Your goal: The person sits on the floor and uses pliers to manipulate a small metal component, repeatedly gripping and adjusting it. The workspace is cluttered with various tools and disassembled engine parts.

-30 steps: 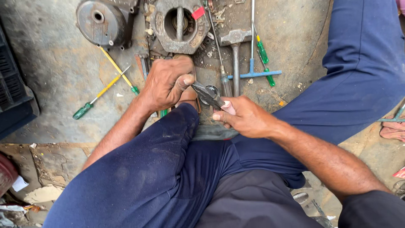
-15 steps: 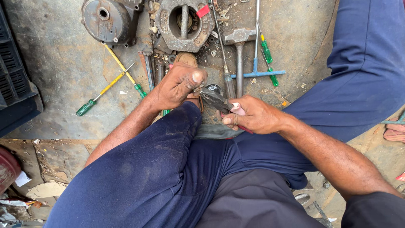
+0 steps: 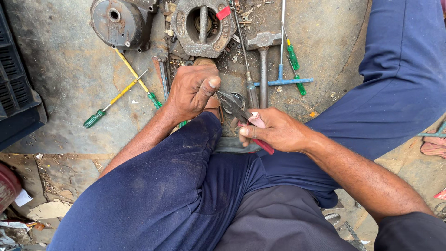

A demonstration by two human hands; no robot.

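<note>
Stained, oily concrete floor (image 3: 69,79) fills the upper half of the frame, with the person's dark blue trouser legs (image 3: 186,186) spreading across the lower half.

At centre, the right hand (image 3: 278,132) is wrapped around the red handles of a pair of pliers (image 3: 241,114), squeezing them; the metal nose points up and left and meets a small shiny metal part (image 3: 238,98) just in front of the left thumb. The left hand (image 3: 193,90) is curled into a loose fist with the thumb pressed forward beside that part; what the fingers enclose is hidden.

Just right of the pliers lies a hammer (image 3: 263,56) with its head towards the top of the frame, and beside it a blue T-handled wrench (image 3: 282,80) and two green-handled screwdrivers (image 3: 293,58). Left of the left hand lie two crossed screwdrivers with yellow shafts and green grips (image 3: 123,90).

At the top centre sits a round grey metal housing (image 3: 202,23) with an open middle, and at upper left a darker engine cover (image 3: 121,21). A dark plastic crate (image 3: 16,97) stands at the left edge.
</note>
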